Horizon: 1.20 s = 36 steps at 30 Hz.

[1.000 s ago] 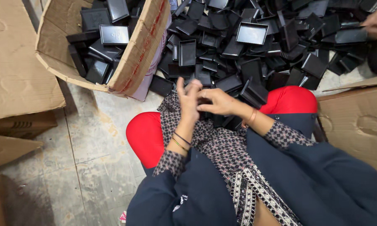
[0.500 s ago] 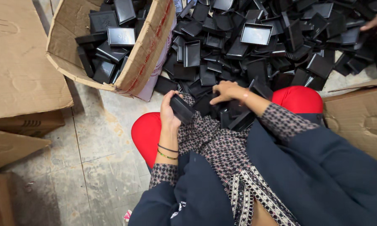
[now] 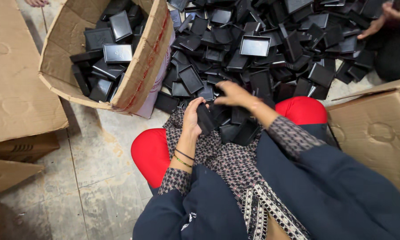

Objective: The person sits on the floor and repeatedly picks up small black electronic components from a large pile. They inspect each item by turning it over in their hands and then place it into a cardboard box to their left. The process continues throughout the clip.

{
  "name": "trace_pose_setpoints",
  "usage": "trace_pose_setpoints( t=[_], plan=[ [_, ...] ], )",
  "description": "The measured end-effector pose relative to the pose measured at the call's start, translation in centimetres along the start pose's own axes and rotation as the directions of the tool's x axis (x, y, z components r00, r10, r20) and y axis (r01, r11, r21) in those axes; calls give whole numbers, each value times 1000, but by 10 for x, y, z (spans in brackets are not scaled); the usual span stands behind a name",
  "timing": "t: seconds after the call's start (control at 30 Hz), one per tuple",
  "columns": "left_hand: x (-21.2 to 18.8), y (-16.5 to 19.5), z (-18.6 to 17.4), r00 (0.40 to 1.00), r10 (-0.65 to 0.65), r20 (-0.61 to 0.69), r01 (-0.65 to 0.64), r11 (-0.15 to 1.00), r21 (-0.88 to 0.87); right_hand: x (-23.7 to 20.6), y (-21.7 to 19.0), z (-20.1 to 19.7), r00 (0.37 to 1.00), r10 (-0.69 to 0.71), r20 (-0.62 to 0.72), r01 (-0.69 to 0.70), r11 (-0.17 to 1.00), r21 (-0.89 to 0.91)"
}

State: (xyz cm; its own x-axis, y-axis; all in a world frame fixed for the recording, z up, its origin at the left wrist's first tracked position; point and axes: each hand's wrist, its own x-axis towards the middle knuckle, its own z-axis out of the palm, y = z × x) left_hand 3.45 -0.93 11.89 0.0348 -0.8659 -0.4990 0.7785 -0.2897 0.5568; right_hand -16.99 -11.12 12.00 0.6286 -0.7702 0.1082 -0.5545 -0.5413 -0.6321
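Left hand [image 3: 192, 119] grips a black tray [image 3: 205, 119] over the lap, right hand [image 3: 232, 94] half open, empty, reaching the pile of trays [image 3: 271, 49] on the floor; best to take one at a time w/ fingertips, beside the cardboard box [image 3: 140, 75]

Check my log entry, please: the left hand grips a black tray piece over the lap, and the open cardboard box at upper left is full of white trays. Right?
Not quite. The head view shows the cardboard box holding black trays, not white. The left hand does grip a black tray piece over the lap.
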Motion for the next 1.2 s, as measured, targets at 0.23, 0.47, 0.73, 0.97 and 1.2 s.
trace_pose_setpoints(
  t=[0.23,0.47,0.73,0.97,1.2],
  plan=[
    [-22,35,-40,980,189,-67,-191,981,-25,-16,-36,33,878,32,478,95,966,-239],
    [-25,37,-53,999,47,-4,-47,998,-48,-23,-4,-23,984,57,168,-107,948,301],
    [-21,-1,48,977,-121,174,145,980,-135,-36,-48,-23,898,430,92,-46,-118,992],
    [-25,34,43,969,110,222,-162,959,234,-44,-103,-63,923,-260,-285,273,962,6],
    [-14,36,39,967,242,84,-245,970,16,-32,-133,-30,966,63,-252,96,814,572]
  ],
)
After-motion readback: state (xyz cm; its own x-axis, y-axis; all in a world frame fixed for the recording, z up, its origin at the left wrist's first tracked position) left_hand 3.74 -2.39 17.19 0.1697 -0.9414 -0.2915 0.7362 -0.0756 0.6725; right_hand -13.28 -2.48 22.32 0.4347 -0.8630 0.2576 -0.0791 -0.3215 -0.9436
